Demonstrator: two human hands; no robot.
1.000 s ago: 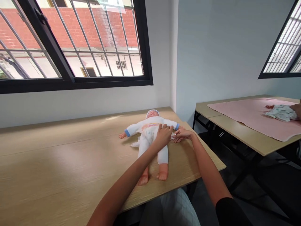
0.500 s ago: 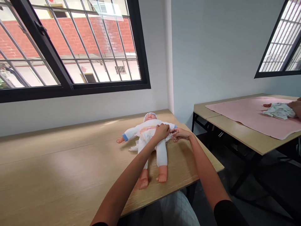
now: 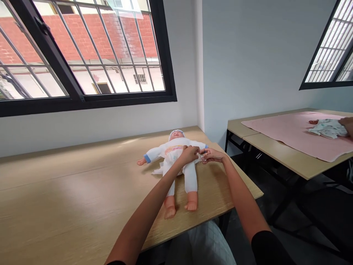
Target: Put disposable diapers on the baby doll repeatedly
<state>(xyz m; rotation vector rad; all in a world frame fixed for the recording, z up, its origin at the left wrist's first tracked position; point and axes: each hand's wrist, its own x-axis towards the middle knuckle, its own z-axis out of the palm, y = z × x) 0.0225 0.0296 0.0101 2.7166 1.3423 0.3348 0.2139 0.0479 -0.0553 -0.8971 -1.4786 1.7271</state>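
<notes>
A baby doll [image 3: 180,142] in a white suit with blue cuffs lies on its back on the wooden table [image 3: 82,191], its bare feet toward me. A white diaper [image 3: 171,156] with a coloured band is around its waist, one side tab spread out on the left. My left hand [image 3: 189,154] rests over the diaper's right part, fingers curled at its edge. Beside it, my right hand [image 3: 211,155] pinches the diaper's side near the doll's cuff. The fingertips of both hands nearly meet there.
To the right stands another table [image 3: 300,171] with a pink mat [image 3: 286,134]. A white patterned cloth [image 3: 328,129] lies on it under another person's hand [image 3: 348,125]. A wall and barred window [image 3: 110,55] are behind my table.
The view has shifted slightly. My two hands stay at the diaper's right side, with their fingertips a little closer together. The other person's hand has moved slightly on the cloth.
</notes>
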